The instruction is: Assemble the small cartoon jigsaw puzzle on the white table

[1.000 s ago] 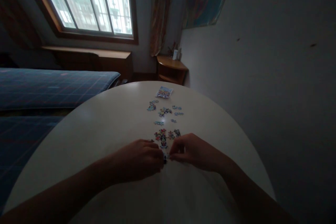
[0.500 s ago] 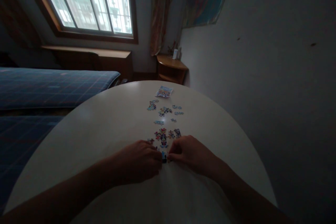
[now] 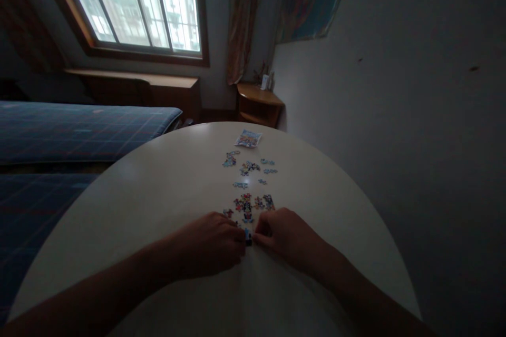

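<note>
My left hand (image 3: 219, 242) rests on the table with curled fingers, its tips on the left edge of a dark blue puzzle piece (image 3: 248, 237). From the right, my right hand (image 3: 286, 231) pinches with thumb and index finger at that piece's right edge; the fingertips mostly hide what is between them. Just beyond the hands lies a column of joined puzzle pieces (image 3: 247, 213), meeting a red and dark cluster (image 3: 242, 201). A small piece (image 3: 228, 212) lies beyond my left fingers. A patterned joined section (image 3: 268, 201) is beyond my right hand.
The round white table (image 3: 166, 184) also bears loose pale blue pieces (image 3: 240, 185), a mixed cluster (image 3: 250, 167), another cluster (image 3: 230, 159) and a printed picture packet (image 3: 249, 138) near the far edge. A plaid mattress (image 3: 79, 134) stands left, a wall (image 3: 395, 131) right.
My right fingertips have shifted slightly, and the small bit seen at them earlier is now hidden. My left hand stays nearly still. The whole view has shifted a little.
</note>
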A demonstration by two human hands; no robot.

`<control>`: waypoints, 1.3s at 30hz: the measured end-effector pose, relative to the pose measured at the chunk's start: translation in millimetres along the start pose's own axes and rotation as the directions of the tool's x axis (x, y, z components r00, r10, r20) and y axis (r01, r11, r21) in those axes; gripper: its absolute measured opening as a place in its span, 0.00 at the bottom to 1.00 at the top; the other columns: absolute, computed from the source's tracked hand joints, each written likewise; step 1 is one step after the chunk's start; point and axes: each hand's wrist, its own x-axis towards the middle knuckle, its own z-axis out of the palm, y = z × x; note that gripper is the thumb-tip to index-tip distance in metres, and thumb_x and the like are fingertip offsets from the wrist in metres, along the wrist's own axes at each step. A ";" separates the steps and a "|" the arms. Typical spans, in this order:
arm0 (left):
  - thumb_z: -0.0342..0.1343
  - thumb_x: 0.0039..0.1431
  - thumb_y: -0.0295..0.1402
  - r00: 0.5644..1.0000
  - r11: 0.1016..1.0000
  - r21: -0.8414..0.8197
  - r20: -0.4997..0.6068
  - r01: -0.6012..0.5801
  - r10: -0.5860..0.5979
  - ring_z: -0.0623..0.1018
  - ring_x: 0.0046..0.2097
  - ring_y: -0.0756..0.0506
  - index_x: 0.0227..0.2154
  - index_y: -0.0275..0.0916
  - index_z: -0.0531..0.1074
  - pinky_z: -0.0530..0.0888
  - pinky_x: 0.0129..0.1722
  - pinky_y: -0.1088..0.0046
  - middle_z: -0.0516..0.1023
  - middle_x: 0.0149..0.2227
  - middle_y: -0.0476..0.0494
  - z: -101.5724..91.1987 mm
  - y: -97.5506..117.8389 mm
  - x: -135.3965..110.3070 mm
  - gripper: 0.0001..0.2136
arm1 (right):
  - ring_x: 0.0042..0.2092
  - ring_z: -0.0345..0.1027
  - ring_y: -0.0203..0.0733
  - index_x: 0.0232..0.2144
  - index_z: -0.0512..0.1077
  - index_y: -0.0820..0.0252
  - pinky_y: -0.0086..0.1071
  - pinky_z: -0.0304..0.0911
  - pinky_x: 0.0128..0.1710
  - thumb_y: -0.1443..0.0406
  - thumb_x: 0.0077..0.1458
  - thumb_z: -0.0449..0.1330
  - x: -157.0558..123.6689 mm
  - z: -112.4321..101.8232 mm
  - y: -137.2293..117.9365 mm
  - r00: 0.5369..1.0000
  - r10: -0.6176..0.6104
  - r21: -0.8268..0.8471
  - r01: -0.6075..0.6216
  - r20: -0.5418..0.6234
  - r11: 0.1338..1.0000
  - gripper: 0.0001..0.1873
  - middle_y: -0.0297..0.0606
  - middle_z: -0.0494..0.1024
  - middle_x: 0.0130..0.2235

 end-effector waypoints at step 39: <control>0.53 0.66 0.26 0.986 0.996 0.070 -0.154 -0.050 0.061 0.75 0.42 0.46 0.39 0.37 0.71 0.73 0.40 0.68 0.76 0.46 0.44 25.8 0.8 1.6 0.03 | 0.42 0.68 0.44 0.39 0.72 0.59 0.33 0.62 0.41 0.62 0.45 0.68 -6.3 -25.5 40.0 0.983 -0.161 -0.072 0.168 0.087 0.983 0.18 0.39 0.74 0.42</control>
